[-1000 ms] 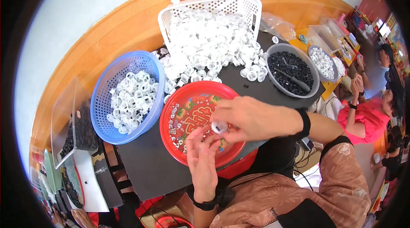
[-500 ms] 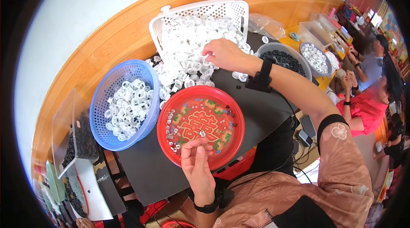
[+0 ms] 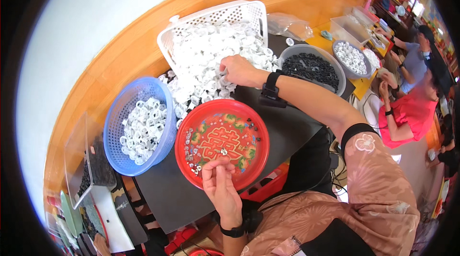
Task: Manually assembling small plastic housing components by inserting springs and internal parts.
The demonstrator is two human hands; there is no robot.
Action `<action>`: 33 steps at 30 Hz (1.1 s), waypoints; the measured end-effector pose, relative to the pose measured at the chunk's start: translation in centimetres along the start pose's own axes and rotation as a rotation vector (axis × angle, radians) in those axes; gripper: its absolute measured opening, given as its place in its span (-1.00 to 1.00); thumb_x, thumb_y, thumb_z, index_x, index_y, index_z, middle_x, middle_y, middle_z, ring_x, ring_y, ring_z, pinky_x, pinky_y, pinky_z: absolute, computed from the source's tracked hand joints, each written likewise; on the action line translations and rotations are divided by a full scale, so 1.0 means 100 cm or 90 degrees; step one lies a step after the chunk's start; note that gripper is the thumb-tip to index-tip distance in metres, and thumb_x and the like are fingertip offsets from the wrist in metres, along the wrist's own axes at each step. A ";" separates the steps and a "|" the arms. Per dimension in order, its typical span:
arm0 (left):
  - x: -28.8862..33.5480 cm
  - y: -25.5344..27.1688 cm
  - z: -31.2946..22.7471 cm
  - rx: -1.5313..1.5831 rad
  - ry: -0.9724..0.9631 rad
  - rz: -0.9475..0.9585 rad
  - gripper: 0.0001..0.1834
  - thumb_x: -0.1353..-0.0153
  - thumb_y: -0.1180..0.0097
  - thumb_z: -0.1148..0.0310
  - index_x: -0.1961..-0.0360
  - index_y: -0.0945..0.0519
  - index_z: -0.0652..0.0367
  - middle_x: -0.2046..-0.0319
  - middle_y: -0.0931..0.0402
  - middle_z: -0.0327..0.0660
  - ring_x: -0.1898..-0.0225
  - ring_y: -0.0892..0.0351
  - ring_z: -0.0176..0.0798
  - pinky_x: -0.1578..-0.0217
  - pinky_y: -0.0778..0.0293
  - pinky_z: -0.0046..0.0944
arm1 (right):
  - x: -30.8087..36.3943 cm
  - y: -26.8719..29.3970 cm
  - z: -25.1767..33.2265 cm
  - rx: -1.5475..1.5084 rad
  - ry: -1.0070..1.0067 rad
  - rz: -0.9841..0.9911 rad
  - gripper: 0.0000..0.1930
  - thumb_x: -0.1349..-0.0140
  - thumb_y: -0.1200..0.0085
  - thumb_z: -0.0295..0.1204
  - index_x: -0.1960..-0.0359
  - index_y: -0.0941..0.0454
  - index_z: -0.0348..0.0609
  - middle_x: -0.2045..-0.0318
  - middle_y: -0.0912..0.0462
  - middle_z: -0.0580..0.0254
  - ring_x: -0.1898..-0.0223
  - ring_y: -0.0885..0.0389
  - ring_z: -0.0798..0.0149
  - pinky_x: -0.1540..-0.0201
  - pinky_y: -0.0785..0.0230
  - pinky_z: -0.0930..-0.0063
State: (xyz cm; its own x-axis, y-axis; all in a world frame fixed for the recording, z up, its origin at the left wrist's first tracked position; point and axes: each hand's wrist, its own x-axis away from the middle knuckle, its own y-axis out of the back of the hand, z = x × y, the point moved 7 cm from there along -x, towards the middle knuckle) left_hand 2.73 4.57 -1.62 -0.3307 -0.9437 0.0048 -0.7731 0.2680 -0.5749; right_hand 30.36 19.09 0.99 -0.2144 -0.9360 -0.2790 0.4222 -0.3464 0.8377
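Observation:
My left hand [image 3: 223, 193] is over the near edge of a round red tray [image 3: 264, 160] with a gold pattern, its thumb and fingers pinched together. A small silvery piece [image 3: 224, 151] shows at those fingertips. My right hand [image 3: 243, 72] reaches to the near right side of a heap of small white plastic ring-shaped pieces [image 3: 206, 57]. Its fingers are bent closed against the heap, and what they pinch is hidden. In the tray, small clear and silvery bits [image 3: 190, 153] lie along the left, and several tiny black bits [image 3: 255, 131] along the right.
The heap spills from a tipped white basket [image 3: 165, 47]. A blue basket [image 3: 111, 134] of white pieces stands at left, a grey tub [image 3: 341, 81] of black parts at right. Clear bins [image 3: 76, 160] sit far left. Two people [image 3: 405, 112] work at the far right.
My right hand has shifted slightly left and nearer, still at the white heap. My left hand keeps its pinch over the tray. The whole view has turned slightly.

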 end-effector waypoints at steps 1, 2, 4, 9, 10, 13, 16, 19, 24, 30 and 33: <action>0.000 -0.003 0.003 0.002 0.007 0.014 -0.89 -0.34 0.04 0.49 0.14 -0.46 0.21 0.18 -0.52 -0.17 0.26 -0.48 -0.36 0.17 -0.40 -0.36 | 0.004 0.003 -0.001 -0.016 0.002 -0.006 -0.77 0.10 -0.09 -0.54 0.32 -0.62 -0.24 0.37 -0.65 -0.10 0.24 -0.63 -0.08 0.16 -0.46 0.16; 0.001 -0.002 0.003 0.001 -0.008 0.003 -0.89 -0.34 0.04 0.49 0.14 -0.46 0.21 0.19 -0.52 -0.17 0.26 -0.47 -0.36 0.17 -0.39 -0.36 | 0.007 0.010 -0.007 -0.018 0.008 -0.029 -0.76 0.12 -0.06 -0.54 0.34 -0.62 -0.23 0.38 -0.65 -0.10 0.26 -0.62 -0.09 0.16 -0.46 0.14; 0.004 -0.008 0.002 -0.016 -0.018 -0.006 -0.90 -0.35 0.07 0.48 0.15 -0.45 0.21 0.23 -0.49 -0.19 0.26 -0.44 -0.37 0.18 -0.38 -0.36 | 0.003 0.013 -0.020 -0.008 0.042 -0.068 -0.74 0.16 -0.03 -0.52 0.37 -0.64 -0.19 0.39 -0.65 -0.09 0.28 -0.61 -0.12 0.17 -0.45 0.11; 0.003 -0.002 -0.007 -0.074 -0.038 0.060 -0.78 -0.39 0.10 0.41 0.02 -0.44 0.26 0.11 -0.49 -0.15 0.14 -0.47 -0.33 0.13 -0.40 -0.35 | 0.046 0.035 0.035 -0.143 0.086 -0.075 -0.71 0.11 -0.12 -0.43 0.28 -0.62 -0.21 0.42 -0.65 -0.02 0.31 -0.64 -0.04 0.23 -0.46 0.15; 0.002 -0.011 -0.007 -0.069 -0.028 0.072 -0.78 -0.39 0.10 0.41 0.02 -0.44 0.26 0.11 -0.49 -0.15 0.14 -0.47 -0.33 0.13 -0.40 -0.35 | 0.066 0.043 0.053 -0.264 0.086 0.023 -0.68 0.12 -0.16 -0.43 0.25 -0.61 -0.23 0.47 -0.64 0.02 0.38 -0.65 0.05 0.31 -0.47 0.21; 0.001 -0.033 -0.003 -0.166 0.035 0.098 -0.53 -0.42 0.11 0.32 -0.29 -0.25 0.24 -0.14 -0.38 -0.08 0.01 -0.51 -0.28 0.00 -0.41 -0.32 | 0.116 0.049 0.080 -0.540 0.066 0.206 -0.64 0.09 -0.22 -0.42 0.20 -0.59 -0.33 0.54 -0.62 0.18 0.53 -0.58 0.36 0.58 -0.39 0.48; -0.002 -0.042 0.000 -0.119 0.061 -0.006 -0.64 -0.42 0.14 0.39 -0.17 -0.37 0.30 -0.05 -0.44 -0.08 -0.02 -0.48 -0.23 -0.02 -0.43 -0.29 | 0.144 0.030 0.096 -0.660 0.103 0.302 -0.62 -0.07 -0.15 -0.47 0.04 -0.48 -0.33 0.44 -0.61 0.23 0.46 -0.59 0.40 0.51 -0.43 0.53; -0.001 -0.038 0.016 -0.096 0.090 0.003 -0.59 -0.41 0.12 0.43 -0.23 -0.32 0.33 -0.14 -0.39 -0.05 -0.12 -0.44 -0.19 -0.11 -0.43 -0.23 | 0.160 0.034 0.088 -0.699 0.057 0.279 -0.67 -0.19 -0.12 -0.47 0.03 -0.44 -0.33 0.41 -0.60 0.22 0.41 -0.55 0.46 0.32 -0.43 0.54; -0.005 -0.033 0.020 -0.059 0.100 -0.005 -0.62 -0.38 0.07 0.48 -0.19 -0.36 0.36 -0.10 -0.42 -0.08 -0.07 -0.49 -0.22 -0.09 -0.47 -0.22 | 0.160 0.037 0.078 -0.631 -0.002 0.218 -0.67 -0.21 -0.14 -0.50 -0.01 -0.45 -0.25 0.46 -0.51 0.38 0.39 -0.47 0.57 0.34 -0.34 0.63; -0.005 -0.026 0.029 0.102 0.193 0.015 -0.56 -0.37 0.06 0.46 -0.25 -0.29 0.30 -0.10 -0.45 -0.10 -0.07 -0.48 -0.26 -0.09 -0.45 -0.23 | 0.170 0.049 0.100 -0.510 0.069 0.198 -0.64 -0.04 -0.24 -0.42 0.10 -0.51 -0.19 0.38 -0.51 0.19 0.45 -0.54 0.30 0.39 -0.38 0.43; -0.003 -0.028 0.026 0.097 0.186 0.032 -0.56 -0.37 0.05 0.46 -0.25 -0.29 0.30 -0.12 -0.42 -0.10 -0.10 -0.46 -0.25 -0.12 -0.42 -0.19 | 0.180 0.046 0.105 -0.417 0.135 0.114 -0.67 -0.06 -0.21 -0.40 0.11 -0.50 -0.12 0.28 -0.44 0.17 0.34 -0.51 0.12 0.27 -0.38 0.33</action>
State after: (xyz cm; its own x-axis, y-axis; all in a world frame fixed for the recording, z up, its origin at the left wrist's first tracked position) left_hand 6.38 3.58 -2.11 -0.5248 -0.8285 0.1951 -0.6689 0.2598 -0.6964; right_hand 19.25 1.28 4.75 0.0561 -0.9509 -0.3043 0.8917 -0.0893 0.4437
